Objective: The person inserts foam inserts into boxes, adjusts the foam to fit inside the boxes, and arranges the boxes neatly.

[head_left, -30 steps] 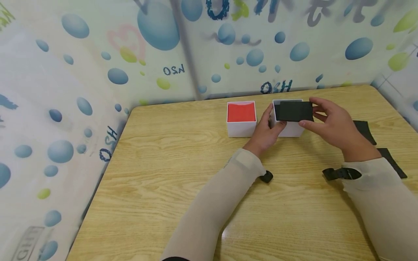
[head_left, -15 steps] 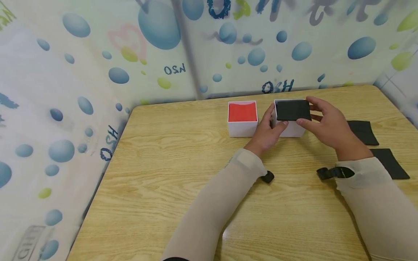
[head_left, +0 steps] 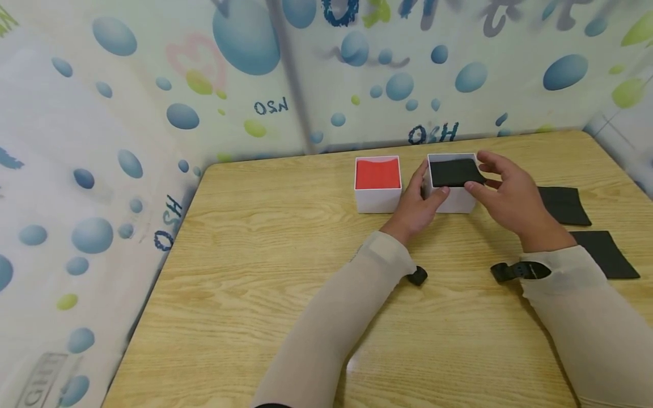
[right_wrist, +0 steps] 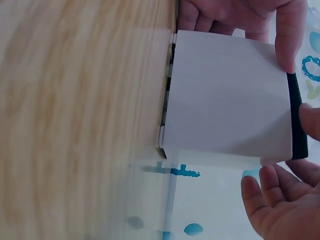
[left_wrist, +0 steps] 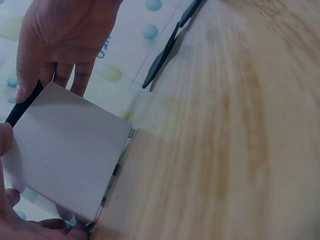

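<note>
My left hand grips the left side of an open-topped white box, its thumb on the front wall near the rim. Across that box's mouth lies a black rectangular sheet; its right corner sticks out past the rim. There my right hand pinches the corner, thumb on the near side and fingers behind. In the right wrist view the black sheet shows as a dark strip along the box's rim. The left wrist view has the white box between both hands.
A second white box holding red sheets stands just left. Two more black pieces, a far one and a near one, lie on the wooden table at right. A patterned curtain rises behind.
My right hand has moved slightly left, and the black sheet has come down from above the box into its mouth. My left hand keeps its grip on the box.
</note>
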{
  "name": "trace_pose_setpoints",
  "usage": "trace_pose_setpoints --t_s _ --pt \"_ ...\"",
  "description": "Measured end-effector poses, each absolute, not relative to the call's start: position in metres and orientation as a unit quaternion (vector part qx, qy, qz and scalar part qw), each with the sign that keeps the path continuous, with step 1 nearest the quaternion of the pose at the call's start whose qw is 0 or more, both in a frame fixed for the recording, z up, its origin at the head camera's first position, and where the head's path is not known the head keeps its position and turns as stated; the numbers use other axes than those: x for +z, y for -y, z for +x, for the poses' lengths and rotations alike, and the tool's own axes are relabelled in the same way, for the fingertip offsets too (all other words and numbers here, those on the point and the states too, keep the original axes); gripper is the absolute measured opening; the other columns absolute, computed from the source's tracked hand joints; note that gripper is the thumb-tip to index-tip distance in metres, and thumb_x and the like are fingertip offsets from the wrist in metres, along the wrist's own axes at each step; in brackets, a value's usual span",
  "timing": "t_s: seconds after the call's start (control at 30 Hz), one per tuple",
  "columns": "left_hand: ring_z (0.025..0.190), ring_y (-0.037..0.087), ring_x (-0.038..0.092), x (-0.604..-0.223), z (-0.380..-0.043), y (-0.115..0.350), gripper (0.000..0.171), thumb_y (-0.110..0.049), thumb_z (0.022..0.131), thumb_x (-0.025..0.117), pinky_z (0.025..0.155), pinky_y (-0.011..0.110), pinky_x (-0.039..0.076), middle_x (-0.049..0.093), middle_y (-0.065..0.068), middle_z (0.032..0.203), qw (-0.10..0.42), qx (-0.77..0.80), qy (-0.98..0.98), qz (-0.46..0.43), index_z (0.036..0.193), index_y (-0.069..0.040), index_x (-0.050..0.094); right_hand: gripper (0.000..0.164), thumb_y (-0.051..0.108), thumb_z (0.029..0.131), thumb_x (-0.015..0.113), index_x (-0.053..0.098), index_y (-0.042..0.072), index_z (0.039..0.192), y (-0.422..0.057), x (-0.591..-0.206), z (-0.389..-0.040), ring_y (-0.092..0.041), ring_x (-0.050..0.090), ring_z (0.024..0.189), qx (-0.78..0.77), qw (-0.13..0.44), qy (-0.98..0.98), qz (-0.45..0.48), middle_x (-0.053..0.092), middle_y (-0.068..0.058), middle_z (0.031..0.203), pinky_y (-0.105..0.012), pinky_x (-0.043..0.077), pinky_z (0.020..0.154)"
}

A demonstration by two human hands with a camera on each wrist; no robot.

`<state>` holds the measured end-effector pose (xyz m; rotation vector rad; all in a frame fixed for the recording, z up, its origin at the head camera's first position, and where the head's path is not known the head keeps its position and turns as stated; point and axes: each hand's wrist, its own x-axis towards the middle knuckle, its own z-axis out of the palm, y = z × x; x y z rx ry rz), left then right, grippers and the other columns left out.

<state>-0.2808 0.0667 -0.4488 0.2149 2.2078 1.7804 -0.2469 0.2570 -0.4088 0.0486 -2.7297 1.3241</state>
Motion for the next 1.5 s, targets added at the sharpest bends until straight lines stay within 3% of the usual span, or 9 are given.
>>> trace_pose_setpoints --t_s 0.33,0.63,0.9,1.07,1.5 --pt "0.153 0.020 0.037 -0.450 -0.281 -0.065 0.072 -0.051 0.103 0.063 0.124 0.051 0.037 0.029 -0.014 0.171 0.153 0.623 -0.763 0.077 0.160 -0.062 0.019 0.075 0.029 0.108 0.060 0.020 0.010 0.169 -0.251 -0.408 -0.247 -0.048 0.032 0.154 0.424 0.028 0.905 -0.010 0.026 -0.023 0.172 -0.068 0.035 0.116" --pt "0.152 0.019 0.037 -0.452 -0.282 -0.064 0.073 -0.049 0.103 0.064 0.125 0.051 0.036 0.030 -0.014 0.171 0.153 0.626 -0.760 0.083 0.161 -0.061 0.020 0.084 0.033 0.105 0.064 0.018 -0.002 0.167 -0.249 -0.396 -0.241 -0.055 0.021 0.155 0.303 0.026 0.952 0.045 0.018 -0.030 0.171 -0.075 0.023 0.119" --pt "0.151 0.021 0.039 -0.452 -0.283 -0.064 0.074 -0.049 0.104 0.063 0.124 0.051 0.038 0.030 -0.012 0.171 0.150 0.620 -0.765 0.089 0.161 -0.060 0.019 0.094 0.037 0.101 0.071 0.019 -0.009 0.164 -0.238 -0.376 -0.233 -0.051 0.004 0.160 0.182 -0.086 0.973 0.111 0.007 -0.031 0.172 -0.077 0.012 0.121" --pt "0.151 0.021 0.040 -0.451 -0.283 -0.065 0.074 -0.050 0.103 0.063 0.124 0.051 0.037 0.030 -0.012 0.171 0.151 0.619 -0.766 0.084 0.161 -0.060 0.019 0.091 0.036 0.099 0.073 0.026 -0.012 0.161 -0.232 -0.378 -0.232 -0.053 0.011 0.158 0.148 -0.100 0.975 0.132 0.016 -0.036 0.169 -0.081 0.011 0.118" --pt "0.148 0.021 0.042 -0.451 -0.283 -0.066 0.074 -0.050 0.103 0.064 0.124 0.049 0.038 0.031 -0.013 0.170 0.151 0.623 -0.763 0.082 0.161 -0.061 0.019 0.088 0.033 0.097 0.076 0.032 -0.011 0.159 -0.230 -0.388 -0.233 -0.054 0.019 0.156 0.132 -0.070 0.979 0.139 0.023 -0.036 0.167 -0.081 0.015 0.117"
